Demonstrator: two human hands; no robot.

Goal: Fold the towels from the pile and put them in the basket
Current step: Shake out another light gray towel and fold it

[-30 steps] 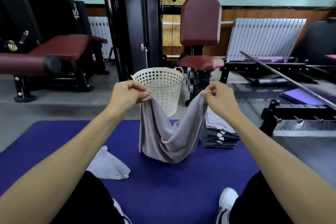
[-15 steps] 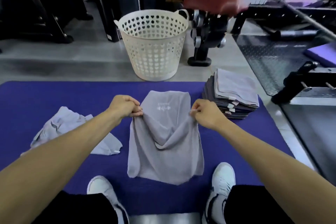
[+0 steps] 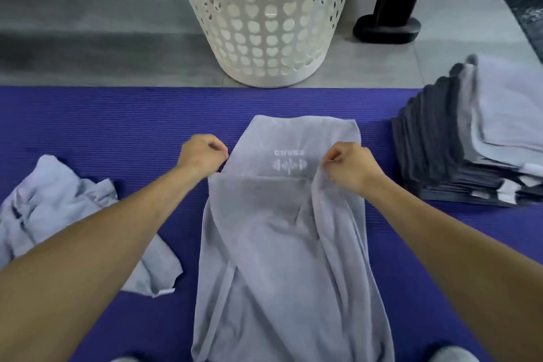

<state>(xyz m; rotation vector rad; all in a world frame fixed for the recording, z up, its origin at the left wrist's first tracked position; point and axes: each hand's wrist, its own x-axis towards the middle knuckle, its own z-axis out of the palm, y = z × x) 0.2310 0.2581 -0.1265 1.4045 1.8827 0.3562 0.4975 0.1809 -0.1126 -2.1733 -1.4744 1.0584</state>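
Two hands [image 3: 202, 153] [image 3: 348, 166], two loose towels [image 3: 282, 244] [image 3: 58, 214], one stack [image 3: 458, 150], one basket [image 3: 264, 17], one mat [image 3: 117, 120].

Even, soft indoor light; faint shadows under forearms. Slight motion blur overall, wide-angle stretch at edges, no glare.

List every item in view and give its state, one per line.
Grey towel: half folded on the mat, top edge held.
Left hand: pinches the towel's left corner.
Right hand: pinches the right corner.
Crumpled towel: unfolded, lying left.
Stack of towels: folded, right.
Basket: upright; contents hidden.
Mat: flat.
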